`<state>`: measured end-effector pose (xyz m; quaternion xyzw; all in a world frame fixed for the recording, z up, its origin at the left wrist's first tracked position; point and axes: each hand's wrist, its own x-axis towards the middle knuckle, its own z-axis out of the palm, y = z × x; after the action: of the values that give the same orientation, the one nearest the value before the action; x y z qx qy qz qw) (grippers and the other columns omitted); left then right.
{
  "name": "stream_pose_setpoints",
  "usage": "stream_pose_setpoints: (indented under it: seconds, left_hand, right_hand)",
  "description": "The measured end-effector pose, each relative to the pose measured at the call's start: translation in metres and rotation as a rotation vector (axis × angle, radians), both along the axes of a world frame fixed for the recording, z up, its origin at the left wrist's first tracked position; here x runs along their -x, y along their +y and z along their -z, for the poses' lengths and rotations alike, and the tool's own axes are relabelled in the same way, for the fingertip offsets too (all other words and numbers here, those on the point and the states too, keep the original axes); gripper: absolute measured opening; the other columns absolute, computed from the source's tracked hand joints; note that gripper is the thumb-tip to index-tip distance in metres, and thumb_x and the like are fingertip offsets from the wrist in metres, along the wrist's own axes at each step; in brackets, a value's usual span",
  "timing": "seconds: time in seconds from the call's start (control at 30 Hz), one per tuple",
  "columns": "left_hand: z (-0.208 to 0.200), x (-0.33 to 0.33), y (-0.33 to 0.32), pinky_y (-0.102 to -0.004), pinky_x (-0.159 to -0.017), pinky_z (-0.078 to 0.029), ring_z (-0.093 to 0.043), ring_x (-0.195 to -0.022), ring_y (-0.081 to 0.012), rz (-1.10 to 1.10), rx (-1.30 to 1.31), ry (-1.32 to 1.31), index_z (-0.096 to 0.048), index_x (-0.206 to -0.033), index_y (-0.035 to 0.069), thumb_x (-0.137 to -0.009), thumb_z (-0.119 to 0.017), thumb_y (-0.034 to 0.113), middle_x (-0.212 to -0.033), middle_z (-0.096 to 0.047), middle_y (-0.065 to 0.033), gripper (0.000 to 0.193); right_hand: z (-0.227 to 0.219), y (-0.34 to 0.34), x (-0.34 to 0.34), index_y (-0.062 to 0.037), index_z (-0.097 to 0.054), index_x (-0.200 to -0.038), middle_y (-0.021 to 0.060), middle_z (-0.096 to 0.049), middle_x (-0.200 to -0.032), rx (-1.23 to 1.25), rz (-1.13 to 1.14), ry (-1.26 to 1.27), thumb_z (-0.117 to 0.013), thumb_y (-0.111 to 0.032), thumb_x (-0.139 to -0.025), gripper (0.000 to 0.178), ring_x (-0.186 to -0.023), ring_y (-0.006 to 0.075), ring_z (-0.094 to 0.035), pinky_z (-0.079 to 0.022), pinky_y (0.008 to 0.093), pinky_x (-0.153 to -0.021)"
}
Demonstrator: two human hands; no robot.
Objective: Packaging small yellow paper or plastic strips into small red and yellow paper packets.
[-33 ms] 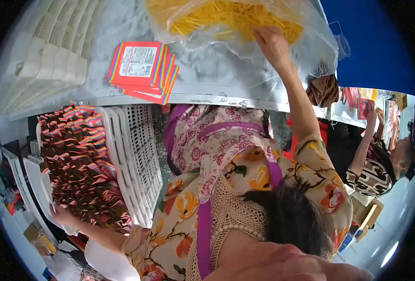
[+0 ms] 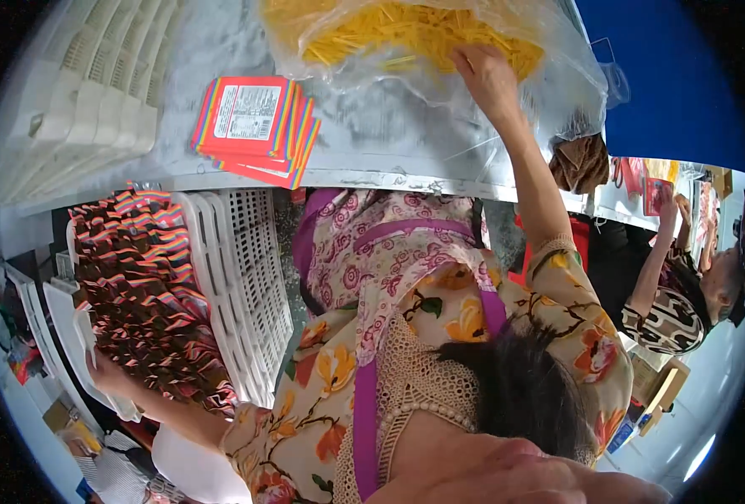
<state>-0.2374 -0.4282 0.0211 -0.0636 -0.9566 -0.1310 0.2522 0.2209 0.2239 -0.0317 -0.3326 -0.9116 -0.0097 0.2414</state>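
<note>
My right hand (image 2: 484, 77) reaches over the table to the near edge of a heap of thin yellow strips (image 2: 406, 32). The strips lie in an open clear plastic bag (image 2: 574, 76). Its fingers are bent together at the strips; whatever is between them is too small to make out. Down at the left, my left hand (image 2: 110, 375) is at the outer rim of a white plastic crate (image 2: 95, 344), its fingertips hidden. The crate is packed with brown packets with rainbow-striped edges (image 2: 146, 294). A stack of red cards with rainbow borders (image 2: 251, 118) lies on the table.
White slatted crates (image 2: 255, 286) stand on edge beside the packets. More pale crates (image 2: 95, 101) are stacked at the table's left. A brown cloth (image 2: 580, 164) lies at the table's right edge. Another person (image 2: 683, 286) works at the right, holding a red card (image 2: 658, 196).
My left hand has shifted slightly up along the crate's rim. My right hand stays at the yellow strips.
</note>
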Motion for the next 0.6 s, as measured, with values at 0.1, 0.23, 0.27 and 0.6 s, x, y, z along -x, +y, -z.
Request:
stream_pose_setpoints:
  seconds: [0.1,0.23,0.27,0.6]
  left_hand:
    - [0.004,-0.031,0.09,-0.0309,-0.077,-0.053,-0.067,-0.085,-0.0204,0.484,-0.027,0.016,-0.064,-0.112,0.001,-0.091,-0.059,0.012,-0.1,-0.069,-0.013,0.025]
    - [0.006,-0.116,0.21,-0.0269,-0.079,-0.051,-0.063,-0.09,-0.0153,0.84,-0.269,-0.228,-0.065,-0.107,-0.003,-0.087,-0.059,-0.003,-0.103,-0.067,-0.0099,0.021]
    - [0.002,-0.136,0.229,-0.0239,-0.08,-0.049,-0.062,-0.088,-0.0113,0.85,-0.262,-0.338,-0.065,-0.11,-0.001,-0.09,-0.056,0.0,-0.104,-0.067,-0.0074,0.022]
    - [0.02,-0.188,0.284,-0.0237,-0.076,-0.049,-0.066,-0.085,-0.0146,0.943,-0.538,-0.757,-0.064,-0.106,-0.003,-0.09,-0.055,-0.004,-0.096,-0.066,-0.009,0.019]
  right_hand:
    - [0.01,0.01,0.024,-0.0025,-0.068,-0.083,0.0141,-0.066,-0.083,0.079,0.247,-0.122,-0.062,-0.04,-0.083,0.038,-0.083,0.0317,-0.063,-0.05,0.0417,-0.072]
    - [0.02,0.021,0.047,-0.0045,-0.069,-0.066,0.0159,-0.064,-0.065,-0.062,0.363,-0.161,-0.062,-0.057,-0.077,0.054,-0.074,0.029,-0.064,-0.049,0.0426,-0.064]
    - [0.022,0.025,0.051,-0.0045,-0.069,-0.066,0.0159,-0.064,-0.065,-0.053,0.369,-0.157,-0.062,-0.057,-0.077,0.054,-0.074,0.029,-0.064,-0.049,0.0426,-0.064]
    - [0.047,0.038,0.067,0.0035,-0.067,-0.084,0.0213,-0.063,-0.084,-0.007,0.25,-0.186,-0.059,-0.035,-0.079,0.04,-0.082,0.0362,-0.062,-0.051,0.0448,-0.068]
